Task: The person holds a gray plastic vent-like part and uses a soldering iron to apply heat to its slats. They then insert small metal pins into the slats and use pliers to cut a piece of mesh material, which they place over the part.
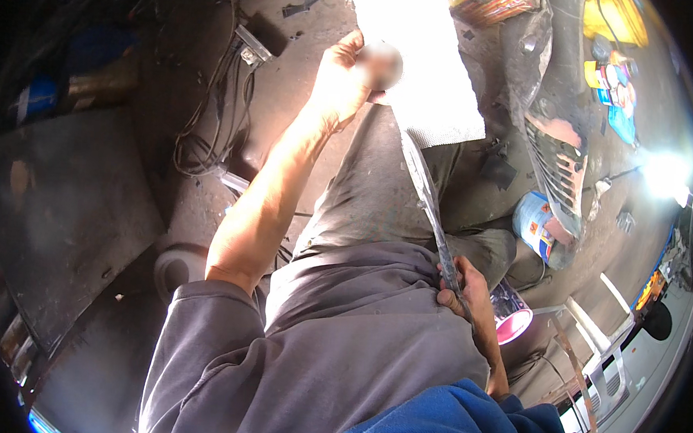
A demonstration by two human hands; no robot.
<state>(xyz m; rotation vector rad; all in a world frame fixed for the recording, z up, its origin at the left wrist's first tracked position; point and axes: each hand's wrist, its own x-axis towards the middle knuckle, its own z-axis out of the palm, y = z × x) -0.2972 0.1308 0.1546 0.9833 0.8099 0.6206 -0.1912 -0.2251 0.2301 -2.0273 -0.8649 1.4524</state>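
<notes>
A white sheet with a woven, mesh-like texture [440, 80] stretches over my knees, its upper part washed out by bright light. My left hand [342, 79] is closed on its left edge, and a round blurred patch hides part of the fingertips. Low on the right, beside my lap, my right hand [468, 295] wraps round a long narrow grey strip [428, 193] with a smeared surface. The strip's far end meets the sheet's lower edge; whether it is joined to the sheet I cannot tell.
On the right are a slotted, vehicle-like panel [557, 161], a blue-and-white can [531, 220], a pink-rimmed can [514, 326] and a glaring lamp [666, 175]. Behind them stands a metal frame [587, 327]. Cables [189, 149] and a dark flat panel [65, 209] lie left.
</notes>
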